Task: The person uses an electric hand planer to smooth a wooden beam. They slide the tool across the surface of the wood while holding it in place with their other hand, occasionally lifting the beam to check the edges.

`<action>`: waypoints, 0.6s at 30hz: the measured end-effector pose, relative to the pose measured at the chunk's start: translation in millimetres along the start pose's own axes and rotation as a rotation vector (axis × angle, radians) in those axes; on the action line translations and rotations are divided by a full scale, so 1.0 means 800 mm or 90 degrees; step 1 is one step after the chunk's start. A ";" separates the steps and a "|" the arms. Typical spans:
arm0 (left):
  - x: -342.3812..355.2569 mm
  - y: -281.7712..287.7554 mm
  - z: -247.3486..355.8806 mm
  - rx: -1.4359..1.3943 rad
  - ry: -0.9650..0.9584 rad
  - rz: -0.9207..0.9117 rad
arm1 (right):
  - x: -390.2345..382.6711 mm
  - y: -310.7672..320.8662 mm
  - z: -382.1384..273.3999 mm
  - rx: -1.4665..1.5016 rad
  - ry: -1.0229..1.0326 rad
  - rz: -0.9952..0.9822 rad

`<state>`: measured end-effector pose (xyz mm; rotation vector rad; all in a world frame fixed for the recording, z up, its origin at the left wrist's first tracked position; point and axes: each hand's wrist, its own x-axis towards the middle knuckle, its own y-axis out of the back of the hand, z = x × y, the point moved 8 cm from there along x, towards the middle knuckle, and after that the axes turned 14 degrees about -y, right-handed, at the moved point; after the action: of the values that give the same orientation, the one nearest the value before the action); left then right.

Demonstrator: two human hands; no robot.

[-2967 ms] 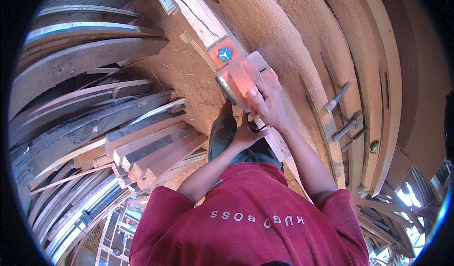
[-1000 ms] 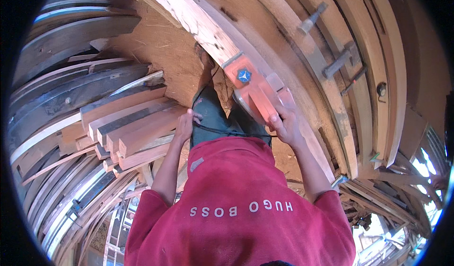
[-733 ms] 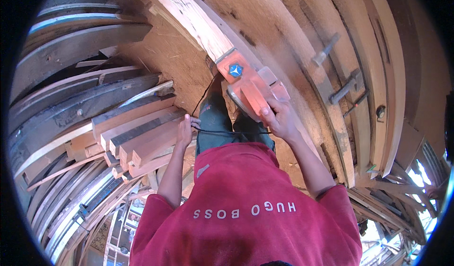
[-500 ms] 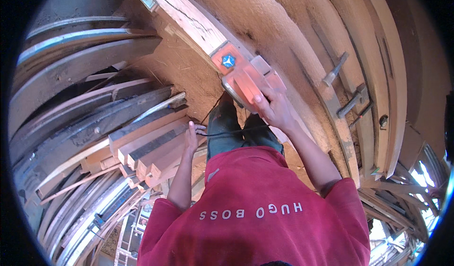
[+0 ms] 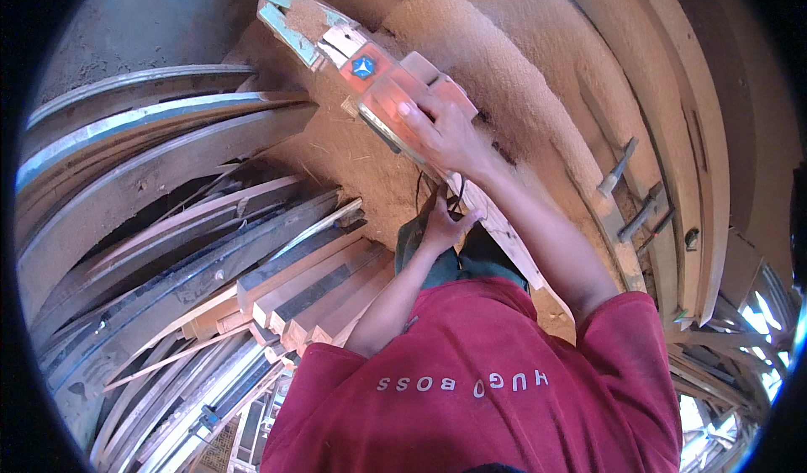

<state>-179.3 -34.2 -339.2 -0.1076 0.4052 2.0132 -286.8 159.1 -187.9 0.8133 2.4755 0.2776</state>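
Observation:
My right hand (image 5: 447,135) is closed around the handle of an orange electric hand planer (image 5: 395,95) with a blue knob at its front. The planer sits on a long pale wooden board (image 5: 503,225), toward its far end. Past the planer, the board's end lies by a turquoise-painted wooden piece (image 5: 288,37) dusted with sawdust. Close to my body, my left hand (image 5: 444,227) has its fingers bent on the planer's thin black cord (image 5: 460,189), beside the board's near part.
Sawdust (image 5: 471,44) covers the timber bench to the right. A chisel-like tool (image 5: 618,169) and a hammer-shaped tool (image 5: 643,212) lie there. Stacked square beams (image 5: 324,292) and several long planks (image 5: 151,145) crowd the left side.
The planer and my right hand have moved forward and left along the board, toward its far end. My left hand has come right, in toward the board, with the cord. The view has shifted slightly.

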 end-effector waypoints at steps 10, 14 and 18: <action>0.005 -0.023 -0.007 -0.371 0.077 -0.034 | 0.112 -0.040 -0.069 0.026 0.019 -0.036; -0.001 -0.027 -0.009 -0.374 0.113 -0.063 | 0.149 -0.041 -0.115 0.043 0.080 -0.032; 0.002 -0.028 0.005 -0.478 0.142 -0.019 | 0.191 -0.049 -0.125 0.033 0.071 -0.004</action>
<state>-159.7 -22.7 -341.0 -0.7993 -0.2354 2.0334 -464.5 216.0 -179.1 0.8314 2.5982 0.2647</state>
